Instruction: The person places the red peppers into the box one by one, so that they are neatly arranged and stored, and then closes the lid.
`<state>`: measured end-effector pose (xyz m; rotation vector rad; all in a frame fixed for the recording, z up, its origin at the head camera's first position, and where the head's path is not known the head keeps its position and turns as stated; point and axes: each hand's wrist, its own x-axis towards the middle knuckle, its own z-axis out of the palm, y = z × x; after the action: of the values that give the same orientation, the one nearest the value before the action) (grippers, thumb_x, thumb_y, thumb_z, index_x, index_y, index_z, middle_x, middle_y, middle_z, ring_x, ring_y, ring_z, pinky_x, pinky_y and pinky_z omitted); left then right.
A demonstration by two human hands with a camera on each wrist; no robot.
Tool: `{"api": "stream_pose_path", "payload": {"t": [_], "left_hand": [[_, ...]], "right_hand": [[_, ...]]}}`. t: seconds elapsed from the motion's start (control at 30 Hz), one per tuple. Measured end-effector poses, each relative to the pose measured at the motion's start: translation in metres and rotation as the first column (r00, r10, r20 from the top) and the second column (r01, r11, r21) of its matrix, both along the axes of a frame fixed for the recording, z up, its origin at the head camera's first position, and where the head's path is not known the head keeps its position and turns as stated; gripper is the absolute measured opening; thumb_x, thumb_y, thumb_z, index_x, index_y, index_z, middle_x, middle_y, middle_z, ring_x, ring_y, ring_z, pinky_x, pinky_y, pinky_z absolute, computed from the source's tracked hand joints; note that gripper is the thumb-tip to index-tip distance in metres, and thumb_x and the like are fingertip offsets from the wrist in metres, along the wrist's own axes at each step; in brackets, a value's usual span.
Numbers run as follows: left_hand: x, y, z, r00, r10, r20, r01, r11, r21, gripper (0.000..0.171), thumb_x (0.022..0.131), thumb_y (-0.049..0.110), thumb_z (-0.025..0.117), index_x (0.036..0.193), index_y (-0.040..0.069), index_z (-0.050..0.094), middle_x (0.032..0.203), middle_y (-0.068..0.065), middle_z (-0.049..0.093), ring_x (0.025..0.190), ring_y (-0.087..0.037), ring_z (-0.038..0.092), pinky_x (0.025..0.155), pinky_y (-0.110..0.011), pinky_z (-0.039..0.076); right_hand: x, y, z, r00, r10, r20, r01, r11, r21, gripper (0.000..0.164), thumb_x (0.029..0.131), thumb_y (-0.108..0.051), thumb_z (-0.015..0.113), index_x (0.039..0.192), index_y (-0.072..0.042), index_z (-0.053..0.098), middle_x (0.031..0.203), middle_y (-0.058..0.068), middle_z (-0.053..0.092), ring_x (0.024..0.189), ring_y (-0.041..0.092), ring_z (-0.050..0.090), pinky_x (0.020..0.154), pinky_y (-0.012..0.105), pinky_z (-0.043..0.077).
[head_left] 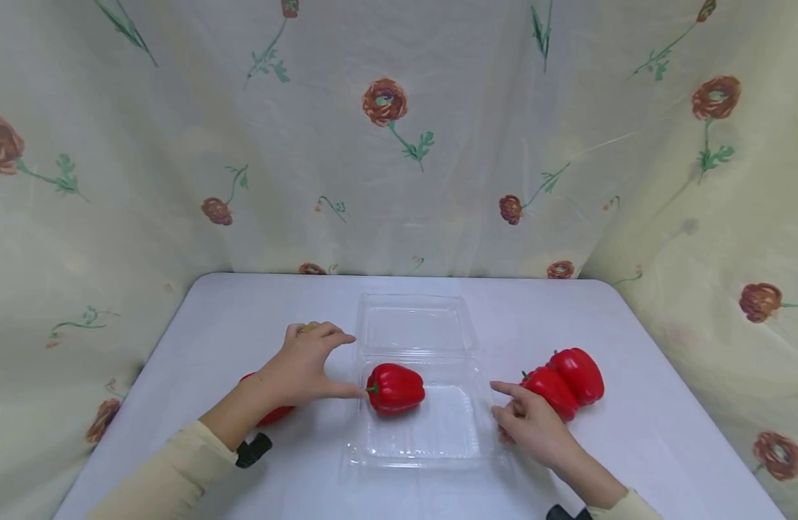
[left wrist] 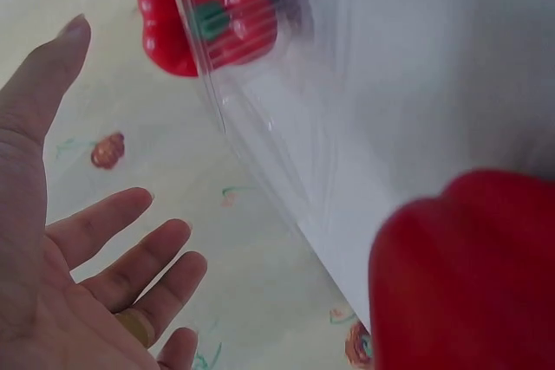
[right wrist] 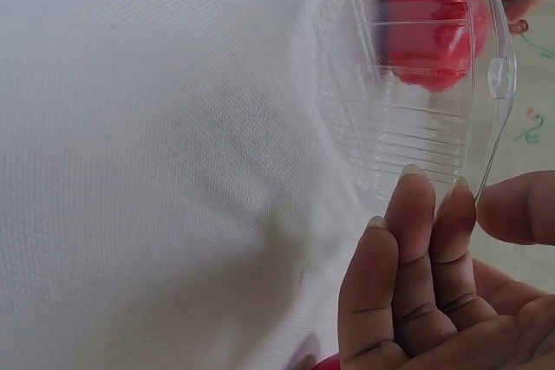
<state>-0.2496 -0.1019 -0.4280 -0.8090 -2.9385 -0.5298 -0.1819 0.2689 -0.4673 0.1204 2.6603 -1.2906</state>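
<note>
A red bell pepper (head_left: 399, 390) with a green stem lies on its side in the left part of a clear plastic clamshell container (head_left: 431, 451), whose lid (head_left: 414, 325) is folded back. My left hand (head_left: 308, 372) hovers at the container's left side, thumb and fingers spread, holding nothing; the thumb tip is close to the pepper's stem. At the right side my right hand (head_left: 531, 426) holds the container's rim lightly between its fingertips. In the right wrist view the pepper (right wrist: 429, 32) shows through the ribbed wall.
Another red pepper (head_left: 278, 415) lies left, partly hidden under my left wrist; it fills a corner of the left wrist view. Two red peppers, a far one (head_left: 579, 375) and a nearer one (head_left: 551, 393), touch each other behind my right hand. A flowered curtain (head_left: 463, 180) surrounds the white table (head_left: 256, 303).
</note>
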Motion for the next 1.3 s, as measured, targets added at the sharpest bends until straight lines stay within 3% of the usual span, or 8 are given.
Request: {"api": "stream_pose_path", "payload": {"t": [0.43,0.97,1.3], "left_hand": [[0.005,-0.040,0.005,0.992,0.092,0.083,-0.097,0.993,0.062,0.088,0.068,0.071,0.077,0.135,0.016,0.060,0.130,-0.005,0.058,0.123,-0.027,0.050,0.103,-0.056,0.024],[0.016,-0.079,-0.015,0.981,0.174,0.090,-0.177,0.984,0.029,0.091,0.066,0.073,0.076,0.133,0.014,0.061,0.129,-0.008,0.059,0.121,-0.029,0.051,0.098,-0.059,0.030],[0.022,-0.089,-0.028,0.970,0.193,0.147,-0.197,0.980,0.009,0.088,0.066,0.067,0.080,0.133,0.013,0.060,0.125,-0.008,0.059,0.113,-0.028,0.053,0.092,-0.056,0.036]], "right_hand": [[0.001,0.000,-0.001,1.000,0.002,-0.004,-0.002,1.000,0.007,0.058,0.089,-0.016,0.073,0.142,-0.008,0.051,0.073,0.006,0.062,0.064,0.023,0.061,0.063,0.028,0.054],[0.000,0.000,-0.001,1.000,0.015,-0.014,-0.015,1.000,0.006,0.058,0.089,-0.016,0.073,0.143,-0.007,0.050,0.072,0.006,0.061,0.064,0.022,0.060,0.062,0.028,0.054],[-0.001,-0.001,-0.002,1.000,-0.004,-0.004,0.004,1.000,-0.010,0.056,0.091,-0.014,0.071,0.142,-0.007,0.051,0.072,0.006,0.061,0.064,0.023,0.061,0.063,0.028,0.055]]}}
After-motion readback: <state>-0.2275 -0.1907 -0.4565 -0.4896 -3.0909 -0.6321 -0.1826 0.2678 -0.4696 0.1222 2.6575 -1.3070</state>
